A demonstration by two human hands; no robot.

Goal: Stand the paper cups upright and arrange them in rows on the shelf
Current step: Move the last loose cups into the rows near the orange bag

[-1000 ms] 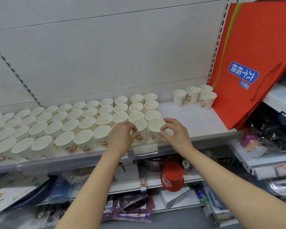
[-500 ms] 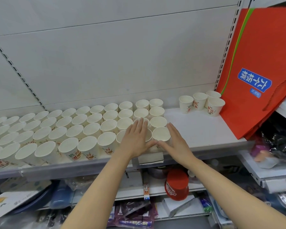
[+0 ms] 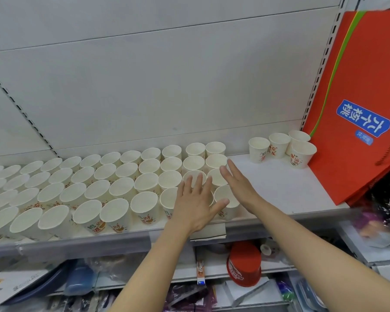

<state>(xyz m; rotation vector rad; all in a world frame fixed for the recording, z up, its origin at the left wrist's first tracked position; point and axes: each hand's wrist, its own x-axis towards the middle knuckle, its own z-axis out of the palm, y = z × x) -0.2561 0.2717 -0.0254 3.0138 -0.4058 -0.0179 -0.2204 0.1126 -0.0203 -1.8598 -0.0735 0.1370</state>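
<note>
Squaring the right end of the cup block, as far as I can judge. Paper cups [image 3: 144, 174] stand upright, mouths up, in four rows along the white shelf [image 3: 279, 183], packed rim to rim from the left edge of view to about mid-shelf.

Left hand [image 3: 195, 202]: flat, fingers straight and spread, palm down over the rims of the front-right cups, thumb out towards the front corner cup [image 3: 226, 199]. Holds nothing.

Right hand [image 3: 239, 184]: flat, on edge, fingers straight and together, lying along the right flank of the block beside the end cups. Holds nothing. Contact with the cup walls likely; cannot confirm.

Four loose cups [image 3: 282, 147] stand upright well apart to the right, near the red paper bag [image 3: 358, 86]; not yet in the rows.

Handling judgement:
- Empty thin paper, very light; a nudge would slide or tip them.
- Walls soft, crush under a hard pinch; rolled rim is the stiffest part.
- Take a single cup by light pinch at the rim or upper wall.
- Flat-hand pushes suit the packed block, low force, else neighbours topple.
</note>
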